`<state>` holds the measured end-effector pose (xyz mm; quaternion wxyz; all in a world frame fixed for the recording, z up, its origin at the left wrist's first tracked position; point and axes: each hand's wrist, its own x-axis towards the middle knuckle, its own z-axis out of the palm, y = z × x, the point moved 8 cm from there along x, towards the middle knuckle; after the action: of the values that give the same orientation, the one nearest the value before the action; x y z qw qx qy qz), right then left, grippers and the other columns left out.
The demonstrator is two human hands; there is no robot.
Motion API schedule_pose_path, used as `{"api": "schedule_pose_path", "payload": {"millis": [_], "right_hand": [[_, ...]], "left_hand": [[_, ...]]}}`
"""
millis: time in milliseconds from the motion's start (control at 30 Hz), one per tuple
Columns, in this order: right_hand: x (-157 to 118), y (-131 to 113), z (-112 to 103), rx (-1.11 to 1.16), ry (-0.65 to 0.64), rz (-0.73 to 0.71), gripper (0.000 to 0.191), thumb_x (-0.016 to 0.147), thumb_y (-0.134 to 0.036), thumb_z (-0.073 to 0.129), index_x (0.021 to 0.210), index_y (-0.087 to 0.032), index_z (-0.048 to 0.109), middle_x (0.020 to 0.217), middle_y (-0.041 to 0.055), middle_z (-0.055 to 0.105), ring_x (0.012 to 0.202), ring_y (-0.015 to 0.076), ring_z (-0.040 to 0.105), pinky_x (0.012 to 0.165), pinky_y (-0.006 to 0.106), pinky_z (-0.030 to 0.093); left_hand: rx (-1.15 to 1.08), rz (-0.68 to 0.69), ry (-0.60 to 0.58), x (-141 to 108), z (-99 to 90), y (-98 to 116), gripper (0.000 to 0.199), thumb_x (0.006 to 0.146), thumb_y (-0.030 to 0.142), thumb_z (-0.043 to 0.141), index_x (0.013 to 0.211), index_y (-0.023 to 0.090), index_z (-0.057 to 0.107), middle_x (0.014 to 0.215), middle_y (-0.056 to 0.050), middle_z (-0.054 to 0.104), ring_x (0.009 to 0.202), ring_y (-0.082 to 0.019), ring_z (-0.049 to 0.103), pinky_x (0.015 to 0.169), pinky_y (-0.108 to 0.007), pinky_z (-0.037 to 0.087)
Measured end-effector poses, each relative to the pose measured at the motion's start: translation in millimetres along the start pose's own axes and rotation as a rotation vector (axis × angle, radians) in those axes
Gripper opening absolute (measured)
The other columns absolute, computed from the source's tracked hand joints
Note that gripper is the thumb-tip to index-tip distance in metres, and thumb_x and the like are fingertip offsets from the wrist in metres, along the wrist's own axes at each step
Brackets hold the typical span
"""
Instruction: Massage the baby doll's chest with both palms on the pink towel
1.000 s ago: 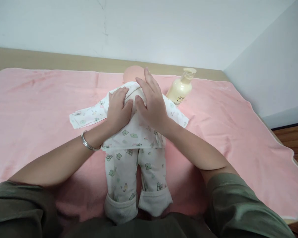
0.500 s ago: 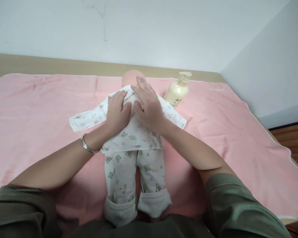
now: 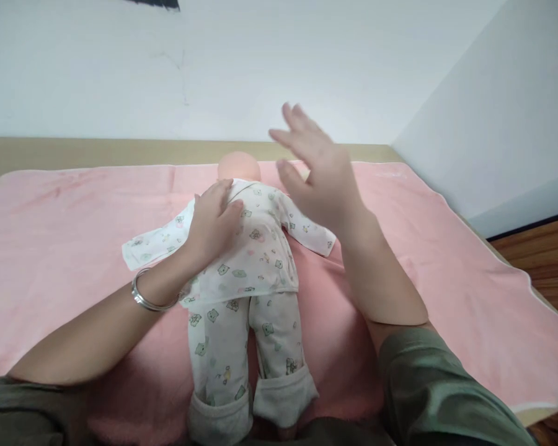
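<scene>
A baby doll (image 3: pixel 239 166) lies stretched out, its smooth head at the far end and its legs toward me. It wears a white long-sleeved top (image 3: pixel 260 260) and white trousers (image 3: pixel 223 347), both printed with small green bears, the trouser cuffs turned up. My left hand (image 3: pixel 215 220), with a silver bangle at the wrist, lies flat on the top near the doll's left-side shoulder in view. Raised clear of the cloth, my right hand (image 3: pixel 323 176) has its fingers apart and holds nothing; motion blurs it slightly.
A pink blanket (image 3: pixel 428 248) covers most of the wooden table (image 3: pixel 74 152). White walls (image 3: pixel 242 68) stand behind and at the right. The pump bottle is almost wholly hidden behind my right hand. Brown wood (image 3: pixel 539 254) shows at the right.
My right hand has lifted off the doll's top and moved up and to the right, now covering the pump bottle. My left hand stays on the top. The view has tilted up slightly.
</scene>
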<state>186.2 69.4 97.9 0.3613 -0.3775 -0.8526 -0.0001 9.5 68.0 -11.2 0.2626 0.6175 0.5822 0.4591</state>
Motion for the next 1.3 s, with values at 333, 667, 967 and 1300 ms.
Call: {"api": "schedule_pose_path", "payload": {"millis": [333, 667, 967, 1300], "right_hand": [[4.3, 63.6, -40.1, -0.178, 0.41, 0.228, 0.066, 0.102, -0.036, 0.044, 0.162, -0.03, 0.018, 0.173, 0.0047, 0.014, 0.163, 0.0327, 0.008, 0.129, 0.061, 0.021], [13.1, 98.2, 34.6, -0.132, 0.079, 0.239, 0.055, 0.104, -0.055, 0.034, 0.093, -0.018, 0.072, 0.105, 0.0112, 0.074, 0.128, 0.0339, 0.057, 0.129, 0.065, 0.019], [11.2, 103.8, 27.5, -0.256, 0.04, 0.454, 0.046, 0.103, -0.039, 0.033, 0.078, -0.017, 0.064, 0.087, 0.0126, 0.07, 0.101, 0.0283, 0.062, 0.1, 0.047, 0.05], [17.9, 103.6, 31.5, -0.284, 0.048, 0.575, 0.029, 0.091, -0.024, 0.044, 0.069, -0.017, 0.061, 0.075, 0.0123, 0.06, 0.102, 0.034, 0.06, 0.095, 0.055, 0.052]], "left_hand": [[-0.605, -0.161, -0.371, 57.5, 67.9, 78.0, 0.055, 0.102, 0.05, 0.023, 0.125, 0.02, 0.063, 0.132, -0.01, 0.066, 0.139, -0.028, 0.057, 0.114, -0.048, 0.051], [-0.642, -0.14, -0.337, 78.7, 99.1, 95.8, 0.052, 0.103, 0.04, 0.02, 0.112, 0.012, 0.062, 0.115, -0.015, 0.069, 0.139, -0.032, 0.055, 0.118, -0.052, 0.049], [-0.623, -0.269, -0.455, 50.3, 73.3, 72.2, 0.055, 0.094, 0.041, 0.031, 0.133, 0.016, 0.061, 0.127, -0.017, 0.067, 0.144, -0.032, 0.052, 0.116, -0.052, 0.052], [-0.775, -0.308, -0.489, 15.1, -6.5, 74.0, 0.045, 0.095, 0.04, 0.037, 0.12, 0.017, 0.068, 0.134, -0.013, 0.065, 0.145, -0.03, 0.051, 0.122, -0.047, 0.049]]}}
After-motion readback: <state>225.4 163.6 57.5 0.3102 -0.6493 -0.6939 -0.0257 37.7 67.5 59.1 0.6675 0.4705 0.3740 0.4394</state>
